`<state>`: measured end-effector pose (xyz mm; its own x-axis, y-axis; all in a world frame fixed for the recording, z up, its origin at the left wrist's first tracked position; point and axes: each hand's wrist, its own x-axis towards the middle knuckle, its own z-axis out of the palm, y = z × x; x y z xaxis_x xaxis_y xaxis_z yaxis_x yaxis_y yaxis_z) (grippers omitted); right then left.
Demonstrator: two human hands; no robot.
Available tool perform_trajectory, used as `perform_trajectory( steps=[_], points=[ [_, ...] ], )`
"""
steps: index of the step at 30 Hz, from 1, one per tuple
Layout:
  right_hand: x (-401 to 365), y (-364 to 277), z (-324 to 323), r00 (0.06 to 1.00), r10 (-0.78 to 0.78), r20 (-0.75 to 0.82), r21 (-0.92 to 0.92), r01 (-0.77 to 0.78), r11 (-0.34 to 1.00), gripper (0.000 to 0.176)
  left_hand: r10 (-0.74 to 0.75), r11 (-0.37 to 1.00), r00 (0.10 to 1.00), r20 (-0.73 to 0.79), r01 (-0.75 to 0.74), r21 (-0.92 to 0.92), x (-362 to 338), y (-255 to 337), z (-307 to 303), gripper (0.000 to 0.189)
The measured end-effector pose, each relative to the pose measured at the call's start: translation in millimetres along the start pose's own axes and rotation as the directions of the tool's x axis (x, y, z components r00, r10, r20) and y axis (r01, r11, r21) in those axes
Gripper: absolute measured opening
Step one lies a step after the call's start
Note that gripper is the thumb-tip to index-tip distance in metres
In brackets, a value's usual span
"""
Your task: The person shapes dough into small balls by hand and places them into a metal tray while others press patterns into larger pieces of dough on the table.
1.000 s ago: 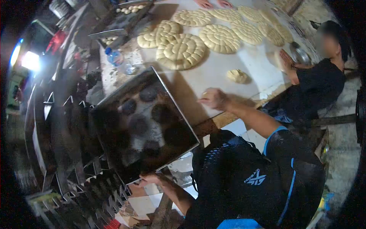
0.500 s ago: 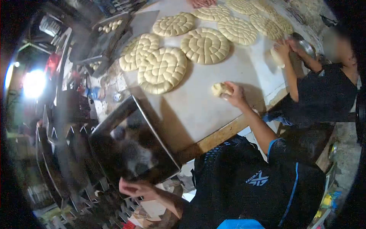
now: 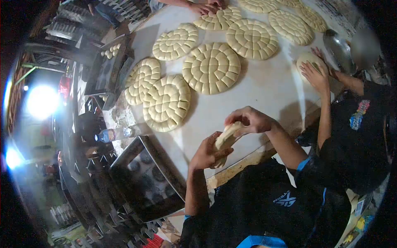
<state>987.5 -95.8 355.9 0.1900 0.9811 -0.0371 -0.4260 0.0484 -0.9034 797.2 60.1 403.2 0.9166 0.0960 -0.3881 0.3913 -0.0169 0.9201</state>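
A pale piece of dough (image 3: 226, 141) is held up between my two hands, above the table's near edge. My left hand (image 3: 207, 152) wraps round its lower left end. The fingers of my right hand (image 3: 251, 120) pinch its upper right end. Beyond it, several large round doughs scored into small pieces, one of them (image 3: 211, 68) nearest the middle, lie on the pale tabletop (image 3: 248, 89). To the left of my left hand sits a dark metal tray (image 3: 144, 182).
At the right, a co-worker's hands (image 3: 316, 76) press a round dough (image 3: 307, 62) beside a metal bowl (image 3: 337, 45). Another person's hands (image 3: 206, 8) touch a scored dough at the far edge. A bottle (image 3: 106, 135) and a tray with small dough balls (image 3: 101, 72) are at left.
My left hand has come up from over the dark tray to the dough. My right hand has lifted the dough off the table. The co-worker's hands now lie flat on their dough.
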Motion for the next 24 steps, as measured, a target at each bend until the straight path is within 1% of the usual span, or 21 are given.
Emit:
perform_trajectory(
  steps=[1, 2, 3, 4, 5, 6, 7, 8, 9, 10, 11, 13, 14, 15, 17, 18, 19, 21, 22, 23, 24],
  points=[
    [-4.6, 8.8, -0.7, 0.994, -0.037, -0.102, 0.272, 0.064, 0.960, 0.059, -0.040, 0.996, 0.995, -0.096, 0.032, -0.079, 5.7, 1.0, -1.9, 0.044],
    [-7.0, 13.3, -1.4, 0.947, -0.193, -0.258, 0.277, 0.264, 0.924, 0.067, -0.083, 0.985, 0.978, -0.189, 0.053, -0.162, 12.7, 2.3, -2.9, 0.044],
    [-7.7, 36.1, -13.5, 0.882, -0.047, -0.470, 0.138, 0.126, 0.982, 0.063, -0.133, 0.967, 0.951, -0.279, 0.062, -0.248, 19.2, 3.0, -2.6, 0.043],
    [-8.0, 62.8, -23.2, 0.918, 0.045, -0.395, 0.131, 0.008, 0.991, 0.062, -0.167, 0.964, 0.919, -0.356, 0.077, -0.253, 24.4, 0.1, -1.6, 0.047],
    [-9.3, 84.1, -26.1, 0.938, 0.143, -0.317, 0.116, -0.111, 0.987, 0.062, -0.087, 0.992, 0.928, -0.362, 0.047, -0.118, 30.7, -2.7, 3.3, 0.049],
    [-9.3, 95.2, -8.9, 0.969, 0.169, -0.180, 0.153, -0.142, 0.978, 0.067, -0.008, 1.000, 0.934, -0.356, 0.014, 0.015, 38.4, -4.8, 11.7, 0.051],
    [-2.6, 79.2, 6.7, 0.973, 0.135, -0.189, 0.082, -0.121, 0.989, 0.059, 0.070, 0.989, 0.938, -0.340, -0.021, 0.146, 43.9, -6.4, 18.9, 0.053],
    [4.0, 63.3, 22.3, 0.975, 0.101, -0.197, 0.009, -0.101, 0.995, 0.051, 0.141, 0.928, 0.971, -0.193, -0.062, 0.367, 46.3, -5.6, 23.1, 0.062],
    [14.4, 45.0, 37.7, 0.972, -0.070, -0.225, -0.086, 0.051, 0.995, 0.050, 0.195, 0.916, 0.955, -0.225, -0.096, 0.388, 50.2, -1.2, 37.8, 0.072],
    [21.4, 46.6, 37.3, 0.960, 0.015, -0.280, 0.151, 0.028, 0.988, 0.046, 0.240, 0.931, 0.905, -0.351, -0.112, 0.348, 50.5, 3.6, 46.3, 0.076],
    [22.4, 42.3, 32.3, 0.941, -0.030, -0.337, -0.039, 0.018, 0.999, 0.043, 0.282, 0.940, 0.835, -0.472, -0.141, 0.312, 51.3, 7.3, 49.4, 0.079],
    [19.8, 28.0, 24.9, 0.894, -0.153, -0.421, -0.407, -0.035, 0.913, 0.037, 0.200, 0.959, 0.834, -0.515, -0.058, 0.279, 47.4, 8.3, 47.8, 0.071],
    [21.1, 27.5, 27.8, 0.820, -0.327, -0.469, -0.572, 0.000, 0.820, 0.030, 0.161, 0.966, 0.829, -0.535, -0.021, 0.258, 46.4, 8.9, 47.2, 0.067],
    [20.4, 24.0, 26.9, 0.813, -0.405, -0.418, -0.678, 0.018, 0.735, 0.031, 0.135, 0.940, 0.888, -0.439, 0.026, 0.341, 48.6, 6.9, 45.9, 0.060],
    [14.7, 14.5, 20.9, 0.797, -0.537, -0.275, -0.851, 0.058, 0.523, 0.033, 0.047, 0.858, 0.966, -0.256, 0.093, 0.506, 53.5, -1.7, 43.7, 0.047],
    [12.0, 36.8, 2.9, 0.765, -0.624, -0.163, -0.896, 0.150, 0.418, 0.034, 0.006, 0.876, 0.975, -0.224, 0.103, 0.472, 56.5, -2.0, 43.1, 0.027],
    [10.5, 45.8, -5.5, 0.755, -0.640, -0.144, -0.924, 0.129, 0.361, 0.034, 0.039, 0.851, 0.993, -0.107, 0.024, 0.524, 59.6, -2.0, 40.9, 0.024],
    [6.3, 51.1, -12.1, 0.733, -0.673, -0.095, -0.966, 0.096, 0.241, 0.034, 0.084, 0.784, 0.989, 0.118, -0.139, 0.605, 63.0, 0.6, 35.4, 0.018],
    [1.8, 33.9, -12.1, 0.734, -0.677, -0.055, -0.961, 0.144, 0.235, 0.035, 0.160, 0.798, 0.975, 0.156, -0.221, 0.560, 63.1, 2.4, 35.6, 0.013],
    [1.9, 36.8, -17.5, 0.717, -0.686, -0.121, -0.971, 0.058, 0.232, 0.039, 0.236, 0.779, 0.927, 0.292, -0.360, 0.514, 59.1, 6.7, 26.0, 0.012],
    [3.6, 30.9, -18.3, 0.691, -0.711, -0.125, -0.973, 0.054, 0.223, 0.037, 0.218, 0.779, 0.895, 0.388, -0.399, 0.483, 60.9, 14.2, 23.8, 0.012]
  ],
)
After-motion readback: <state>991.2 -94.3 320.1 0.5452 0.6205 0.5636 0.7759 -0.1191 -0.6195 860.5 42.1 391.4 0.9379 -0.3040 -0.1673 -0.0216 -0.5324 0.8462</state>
